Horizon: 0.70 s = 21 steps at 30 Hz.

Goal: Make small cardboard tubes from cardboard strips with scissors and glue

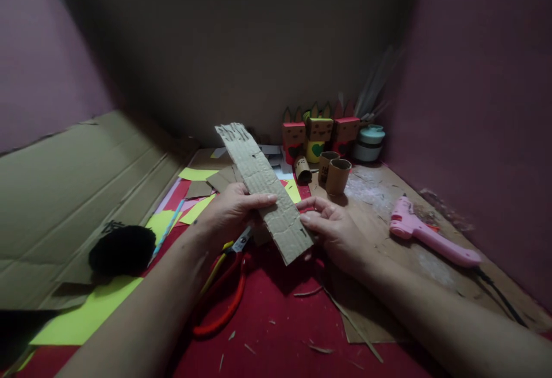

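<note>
A long strip of corrugated cardboard is held tilted in front of me, its torn far end pointing up and left. My left hand grips its left edge, thumb lying on top and fingers hidden underneath. On the lower right edge, my right hand pinches the strip between thumb and fingers. Beneath my left hand lies a pair of scissors with red and yellow handles, its blades partly hidden by the hand and strip.
Cardboard tubes stand behind the strip, near decorated box figures. A pink glue gun lies at right, its cord trailing forward. At left are a black fuzzy ball, yellow paper and a large cardboard sheet.
</note>
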### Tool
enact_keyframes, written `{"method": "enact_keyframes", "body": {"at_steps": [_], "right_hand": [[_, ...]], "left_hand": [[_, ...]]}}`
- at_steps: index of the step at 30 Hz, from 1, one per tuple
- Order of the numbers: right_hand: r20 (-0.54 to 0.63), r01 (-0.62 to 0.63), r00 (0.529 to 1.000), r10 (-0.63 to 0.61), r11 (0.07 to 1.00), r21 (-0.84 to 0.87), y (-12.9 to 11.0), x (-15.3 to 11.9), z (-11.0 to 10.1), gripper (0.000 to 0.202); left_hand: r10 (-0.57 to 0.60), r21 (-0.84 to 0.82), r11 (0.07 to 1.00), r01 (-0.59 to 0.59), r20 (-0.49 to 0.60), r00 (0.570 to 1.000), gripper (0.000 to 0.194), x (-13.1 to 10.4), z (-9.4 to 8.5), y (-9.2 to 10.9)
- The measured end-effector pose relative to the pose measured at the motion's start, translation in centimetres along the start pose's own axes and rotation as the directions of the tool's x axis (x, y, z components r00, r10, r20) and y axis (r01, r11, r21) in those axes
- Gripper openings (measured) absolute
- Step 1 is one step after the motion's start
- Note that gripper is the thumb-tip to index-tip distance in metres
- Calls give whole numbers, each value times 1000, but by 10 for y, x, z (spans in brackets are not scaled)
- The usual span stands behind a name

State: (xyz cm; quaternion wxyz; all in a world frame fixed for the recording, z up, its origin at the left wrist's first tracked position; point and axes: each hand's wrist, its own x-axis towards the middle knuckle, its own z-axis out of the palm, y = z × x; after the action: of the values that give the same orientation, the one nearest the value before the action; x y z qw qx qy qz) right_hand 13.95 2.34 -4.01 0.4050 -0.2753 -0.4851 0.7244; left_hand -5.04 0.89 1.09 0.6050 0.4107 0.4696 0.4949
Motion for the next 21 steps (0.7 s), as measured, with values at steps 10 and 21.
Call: {"method": "enact_keyframes", "body": {"at_steps": [10, 21], "right_hand": [[412, 740, 591, -694, 262, -620, -5, 3, -10, 35], [659, 773, 373, -653, -174, -610, -30, -37, -5, 19]], "left_hand": [[-21, -79, 997, 27, 74, 997, 23, 2, -1, 1], [49, 76, 995, -66, 208, 977, 21, -9, 16, -2]]}}
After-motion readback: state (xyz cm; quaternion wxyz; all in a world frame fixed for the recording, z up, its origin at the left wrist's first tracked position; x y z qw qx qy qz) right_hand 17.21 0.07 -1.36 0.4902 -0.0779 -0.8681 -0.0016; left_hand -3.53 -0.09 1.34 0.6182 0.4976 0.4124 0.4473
